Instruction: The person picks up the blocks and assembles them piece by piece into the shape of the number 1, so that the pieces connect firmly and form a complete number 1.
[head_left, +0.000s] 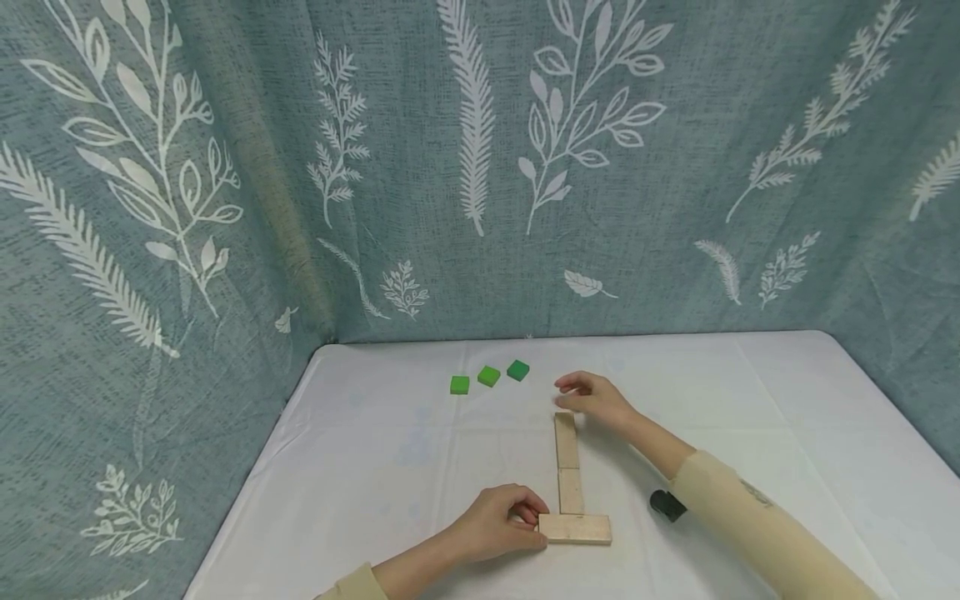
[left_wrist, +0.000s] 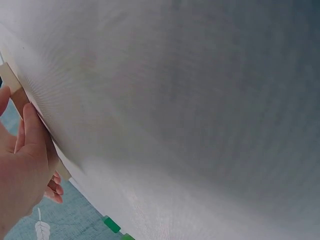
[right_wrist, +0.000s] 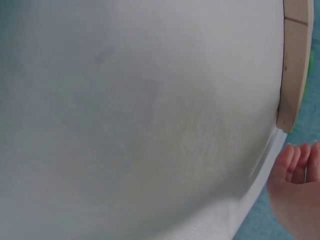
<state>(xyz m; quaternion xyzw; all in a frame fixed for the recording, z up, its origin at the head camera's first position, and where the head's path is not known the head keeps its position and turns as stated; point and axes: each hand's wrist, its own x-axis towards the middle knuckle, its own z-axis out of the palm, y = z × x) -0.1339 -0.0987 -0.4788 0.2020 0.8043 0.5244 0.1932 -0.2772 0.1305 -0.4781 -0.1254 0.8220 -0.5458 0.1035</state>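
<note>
A plain wooden block (head_left: 574, 529) lies crosswise on the white table. My left hand (head_left: 501, 521) pinches its left end, the thumb at the near side and the fingers at the far side. In the left wrist view, the fingers (left_wrist: 35, 125) press along the block (left_wrist: 17, 95). Beyond it, two more wooden blocks (head_left: 567, 446) lie end to end in a line running away from me, forming an upside-down T with the first. My right hand (head_left: 592, 396) hovers just past the far end of that line, fingers loosely bent and holding nothing.
Three small green blocks (head_left: 489, 377) lie in a loose row toward the back of the white table (head_left: 360, 467), left of my right hand. A small black object (head_left: 666, 505) sits partly beneath my right forearm. Teal leaf-patterned curtains (head_left: 420, 167) hang behind the table and along its sides.
</note>
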